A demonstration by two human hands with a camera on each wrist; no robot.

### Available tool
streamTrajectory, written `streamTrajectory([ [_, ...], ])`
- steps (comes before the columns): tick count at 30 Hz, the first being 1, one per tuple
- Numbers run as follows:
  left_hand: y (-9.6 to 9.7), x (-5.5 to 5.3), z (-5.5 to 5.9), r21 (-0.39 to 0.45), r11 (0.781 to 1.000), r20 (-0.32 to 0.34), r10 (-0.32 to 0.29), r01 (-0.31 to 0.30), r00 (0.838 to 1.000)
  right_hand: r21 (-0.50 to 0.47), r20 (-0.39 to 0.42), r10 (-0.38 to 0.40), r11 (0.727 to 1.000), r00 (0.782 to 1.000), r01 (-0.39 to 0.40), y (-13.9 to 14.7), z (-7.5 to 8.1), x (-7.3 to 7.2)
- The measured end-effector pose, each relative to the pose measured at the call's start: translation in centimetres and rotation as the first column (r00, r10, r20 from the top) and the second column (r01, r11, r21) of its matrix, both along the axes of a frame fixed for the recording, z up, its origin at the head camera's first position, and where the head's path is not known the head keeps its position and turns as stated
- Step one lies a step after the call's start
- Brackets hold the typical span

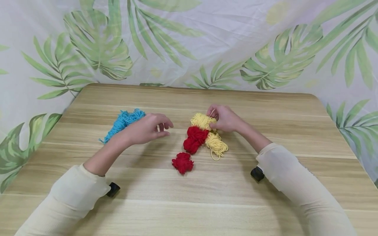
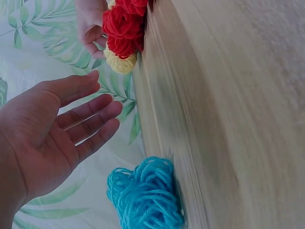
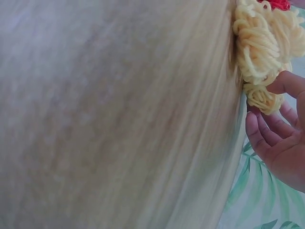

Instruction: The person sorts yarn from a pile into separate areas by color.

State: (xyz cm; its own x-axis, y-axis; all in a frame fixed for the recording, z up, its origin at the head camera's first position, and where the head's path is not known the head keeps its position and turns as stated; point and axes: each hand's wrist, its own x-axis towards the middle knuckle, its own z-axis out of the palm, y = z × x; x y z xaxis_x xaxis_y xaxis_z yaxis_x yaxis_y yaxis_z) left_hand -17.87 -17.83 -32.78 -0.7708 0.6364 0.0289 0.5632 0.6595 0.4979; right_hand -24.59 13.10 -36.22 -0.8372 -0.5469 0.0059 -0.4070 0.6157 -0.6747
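My right hand (image 1: 225, 118) curls its thumb and fingers round the right end of a yellow yarn bundle (image 1: 200, 121). In the right wrist view, the thumb (image 3: 286, 83) lies against the yellow strands. A second yellow yarn bundle (image 1: 217, 143) lies nearer on the table, with a loose loop trailing. Against both yellow bundles rests a red yarn bundle (image 1: 195, 139); a smaller red yarn clump (image 1: 182, 163) sits apart in front. With loosely bent fingers and nothing in it, my left hand (image 1: 149, 128) hovers beside a blue yarn bundle (image 1: 122, 123), partly hiding it.
All the yarn lies on a wood-grain table (image 1: 189, 209). Behind its far edge hangs a white cloth (image 1: 218, 39) with green leaf prints. A black device (image 1: 113, 189) shows at the left cuff, another black device (image 1: 257, 174) at the right cuff.
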Motion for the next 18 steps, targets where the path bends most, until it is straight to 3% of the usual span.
streamTrajectory([
  [9,0.4,-0.1,-0.3,0.023,1.000,-0.011,-0.021,0.021,1.000,-0.071,0.031,-0.058,0.996,0.998,0.060,0.3,0.1,-0.1],
  [18,1.1,-0.1,-0.4,0.025,0.998,-0.036,-0.052,0.053,0.998,-0.068,0.059,-0.111,0.991,0.992,0.115,0.3,0.4,-0.5],
])
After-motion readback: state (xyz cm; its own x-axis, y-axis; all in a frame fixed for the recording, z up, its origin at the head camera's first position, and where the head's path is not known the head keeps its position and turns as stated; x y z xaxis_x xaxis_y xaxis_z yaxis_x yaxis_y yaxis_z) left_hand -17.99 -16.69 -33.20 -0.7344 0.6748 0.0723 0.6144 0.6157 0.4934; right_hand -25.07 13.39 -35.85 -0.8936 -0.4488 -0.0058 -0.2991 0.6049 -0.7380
